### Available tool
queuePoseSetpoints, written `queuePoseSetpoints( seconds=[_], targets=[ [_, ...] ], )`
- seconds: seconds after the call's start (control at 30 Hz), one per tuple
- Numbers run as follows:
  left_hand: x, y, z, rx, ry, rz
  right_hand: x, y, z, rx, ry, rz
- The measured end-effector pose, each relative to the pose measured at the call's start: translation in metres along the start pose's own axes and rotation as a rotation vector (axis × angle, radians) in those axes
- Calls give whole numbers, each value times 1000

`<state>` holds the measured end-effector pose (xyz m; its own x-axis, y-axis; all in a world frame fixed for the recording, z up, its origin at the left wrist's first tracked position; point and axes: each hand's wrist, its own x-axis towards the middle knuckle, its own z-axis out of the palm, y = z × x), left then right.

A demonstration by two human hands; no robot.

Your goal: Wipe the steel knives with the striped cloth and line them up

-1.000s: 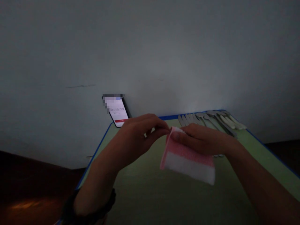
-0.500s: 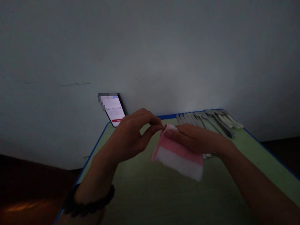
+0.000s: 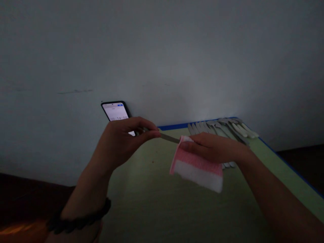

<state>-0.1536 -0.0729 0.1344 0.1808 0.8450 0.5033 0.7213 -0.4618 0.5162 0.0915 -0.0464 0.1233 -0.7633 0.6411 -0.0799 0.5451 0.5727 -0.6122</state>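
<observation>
My left hand (image 3: 126, 143) pinches a narrow, flat metal cutlery piece (image 3: 169, 137) between thumb and fingers. From there the strip runs right into a folded pink-and-white striped cloth (image 3: 199, 172). My right hand (image 3: 212, 146) is closed on that cloth, thumb on top, where the metal goes in. The piece's far end lies hidden inside the cloth or hand, so its kind does not show. Both hands are raised over the green tabletop (image 3: 157, 206), and the cloth's lower edge hangs loose.
Behind my right hand lies a row of metal cutlery (image 3: 215, 125), spoons among it, with several white-handled pieces (image 3: 244, 130) at its right end. A lit phone (image 3: 115, 109) leans on the grey wall (image 3: 162, 60). Blue edging (image 3: 174, 127) borders the table.
My left hand has drawn away leftward from the cloth, so a length of metal now shows between the hands. It now covers more of the phone. The right hand keeps its grip, nearly in place.
</observation>
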Motion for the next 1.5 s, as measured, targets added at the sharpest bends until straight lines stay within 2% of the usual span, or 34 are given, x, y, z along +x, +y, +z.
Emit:
queuePoseSetpoints(
  seconds=[0.2,0.33,0.4,0.47,0.6,0.67,0.77,0.87,0.97,1.1,1.2,1.33,1.43,1.5],
  targets=[
    [-7,-35,-25,77,206,-214,-5,12,-8,-47,-25,24],
    [-10,-44,-35,95,204,-265,-17,16,-21,-8,-91,39],
    [-9,-44,-34,59,147,-284,-22,17,-24,-5,-110,44],
    [-8,-41,-30,11,38,-290,-23,17,-23,-65,-92,61],
    [-4,-27,-12,-78,-226,-236,-14,7,-11,-164,-68,38],
    [-2,-14,-1,-86,-307,-190,-7,1,-3,-163,-86,-1],
    [0,4,17,-113,-394,-141,3,-4,7,-163,-98,-29],
    [3,7,25,-119,-417,-142,11,-3,14,-175,-62,-27],
    [4,-10,14,-91,-333,-177,15,0,17,-130,-16,-59],
    [-2,-45,-16,-18,-64,-296,16,6,14,-55,8,-96],
    [-5,-59,-25,-100,100,-335,13,10,9,-19,18,-82],
    [-2,-58,-8,-537,223,-424,10,12,8,68,16,-51],
    [0,-47,16,-840,211,-442,12,9,15,117,50,-59],
    [0,-40,30,-893,109,-437,17,6,22,141,105,-57]
  ],
)
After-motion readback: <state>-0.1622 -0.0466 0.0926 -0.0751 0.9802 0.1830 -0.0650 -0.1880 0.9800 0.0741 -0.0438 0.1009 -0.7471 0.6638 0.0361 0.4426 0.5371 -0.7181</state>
